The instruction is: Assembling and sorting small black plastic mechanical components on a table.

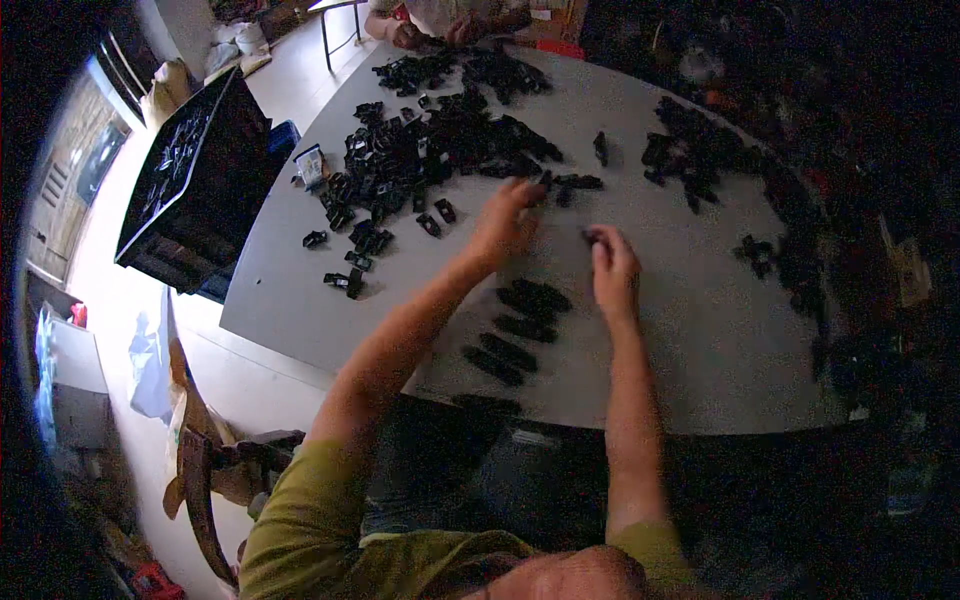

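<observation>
Reaching out over the grey table (700, 330), the person has both bare hands among lots of little black plastic pieces. The left hand (505, 222) stretches toward the edge of the big black pile (430, 150), and its fingertips touch a small black piece (545, 185) there. The fingers look bent and close together, but I cannot tell if they really grip it. The right hand (612, 268) lies just beside the left one, and its fingers pinch another small black piece (592, 237) at the tip.

Close under both hands, nearer the person's body, lies a neat row of longer black pieces (515, 335), side by side. Off to the right of the right hand is a smaller heap of black bits (700, 150). Far past the left hand, off the table, stands a black crate (190, 180) with more pieces in it. Another person's hands (440, 30) work at the far end of the table.

The pieces look light, hard and stiff, so I think they will not squash. They seem a bit smooth, so pinching one by its two sides with fingertips looks best.
</observation>
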A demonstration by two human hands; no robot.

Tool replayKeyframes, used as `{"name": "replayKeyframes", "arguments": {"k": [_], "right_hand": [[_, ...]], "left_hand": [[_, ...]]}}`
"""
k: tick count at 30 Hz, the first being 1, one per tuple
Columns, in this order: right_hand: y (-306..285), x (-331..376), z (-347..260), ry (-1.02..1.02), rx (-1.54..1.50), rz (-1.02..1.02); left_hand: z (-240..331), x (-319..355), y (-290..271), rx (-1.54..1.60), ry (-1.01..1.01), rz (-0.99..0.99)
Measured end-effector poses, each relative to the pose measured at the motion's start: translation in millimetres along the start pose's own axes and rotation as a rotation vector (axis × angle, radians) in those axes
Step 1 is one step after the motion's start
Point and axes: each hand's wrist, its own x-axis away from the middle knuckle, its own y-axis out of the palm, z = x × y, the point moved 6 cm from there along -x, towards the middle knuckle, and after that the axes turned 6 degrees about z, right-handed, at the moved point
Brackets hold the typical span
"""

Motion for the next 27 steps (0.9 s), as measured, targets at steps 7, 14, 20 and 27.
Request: {"name": "replayKeyframes", "arguments": {"k": [7,14,20,27], "right_hand": [[-1,8,14,0.615,-0.862,0.024],[-2,8,17,0.527,-0.481,-0.083],[12,4,-14,-0.201,-0.026,-0.128],[3,6,-12,-0.132,0.053,-0.232]], "left_hand": [[-31,-43,6,-0.764,-0.089,-0.011],[24,6,-5,-0.167,-0.135,0.102],[10,34,-4,0.117,-0.309,-0.203],[23,31,-9,-0.246,-0.125,-0.303]]}}
